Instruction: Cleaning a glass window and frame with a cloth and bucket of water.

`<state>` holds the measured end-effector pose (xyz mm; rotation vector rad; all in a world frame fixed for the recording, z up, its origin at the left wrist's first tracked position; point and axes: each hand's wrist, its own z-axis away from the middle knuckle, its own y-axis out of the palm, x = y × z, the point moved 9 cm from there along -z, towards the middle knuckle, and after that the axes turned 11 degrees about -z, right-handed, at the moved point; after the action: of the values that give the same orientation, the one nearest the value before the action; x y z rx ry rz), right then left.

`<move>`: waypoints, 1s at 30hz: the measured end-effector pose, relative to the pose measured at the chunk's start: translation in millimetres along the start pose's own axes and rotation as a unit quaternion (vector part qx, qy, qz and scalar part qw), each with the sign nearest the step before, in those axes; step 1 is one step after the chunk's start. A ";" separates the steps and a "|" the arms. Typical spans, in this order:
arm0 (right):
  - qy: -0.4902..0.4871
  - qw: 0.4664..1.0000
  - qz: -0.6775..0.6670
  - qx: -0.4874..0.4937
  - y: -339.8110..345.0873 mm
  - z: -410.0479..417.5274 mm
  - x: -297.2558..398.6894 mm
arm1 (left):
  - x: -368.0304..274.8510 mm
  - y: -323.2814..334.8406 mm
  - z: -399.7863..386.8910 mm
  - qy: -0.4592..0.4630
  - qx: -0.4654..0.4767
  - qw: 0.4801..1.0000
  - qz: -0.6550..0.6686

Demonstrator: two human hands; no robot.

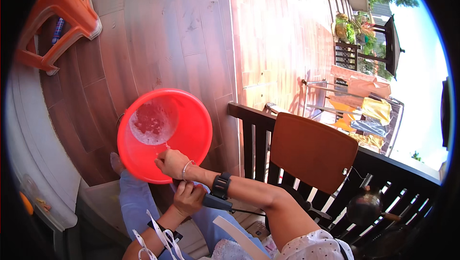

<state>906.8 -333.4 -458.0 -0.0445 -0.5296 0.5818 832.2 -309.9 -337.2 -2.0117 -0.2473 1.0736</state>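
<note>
A red plastic bucket (196,145) stands on the floor before me, tilted in my view, with foamy water (152,123) in its bottom. My right hand (174,163) hangs over its near rim with curled fingers and a trickle of suds at the knuckles. Whether the fingers enclose anything is hidden. Just below the right wrist, my left hand (188,199) grips an object with a grey handle (217,202). The handle's far end is covered by hand and wrist, so the whole object cannot be made out. A thin dark rod or cord runs from its near end.
An orange plastic stool (64,12) stands at upper left, with a blue can (57,31) beneath. Along the right runs a dark slatted railing (251,145), bearing a brown board (312,152) and a dark pan (364,206). Cloths hang on a drying rack (323,89) beyond.
</note>
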 end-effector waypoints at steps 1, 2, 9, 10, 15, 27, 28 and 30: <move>0.011 1.000 -0.002 0.005 -2.0 6.9 4.1 | -6.7 -2.7 -1.5 0.022 0.008 1.000 -0.016; 0.005 1.000 -0.004 -0.001 -3.9 13.8 8.7 | -11.9 -8.2 -4.1 0.029 0.007 0.999 -0.020; -0.001 0.999 -0.002 -0.036 -4.4 52.6 30.5 | -33.0 -24.3 4.1 0.040 0.069 0.996 -0.026; -0.010 0.999 0.004 -0.052 -9.5 57.5 27.7 | -38.7 -27.3 0.7 0.031 0.067 0.997 -0.019; -0.127 0.977 -0.068 -0.156 -49.7 74.8 4.9 | -68.5 -32.7 -23.8 0.047 0.111 0.991 -0.061; -0.184 0.924 -0.319 0.103 -60.8 204.0 55.6 | 22.1 -45.5 73.2 -0.751 -0.255 0.378 0.477; -0.204 0.913 -0.328 0.128 -52.5 224.0 70.6 | 5.8 -38.8 60.2 -0.703 -0.233 0.350 0.574; -0.124 0.887 -0.398 0.200 -35.0 243.4 61.1 | -35.9 -37.3 17.1 -0.557 -0.156 0.331 0.746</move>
<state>848.9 -356.0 -212.4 0.6265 -0.6102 -0.1284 804.3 -294.4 -293.1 -0.6849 1.1170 3.6544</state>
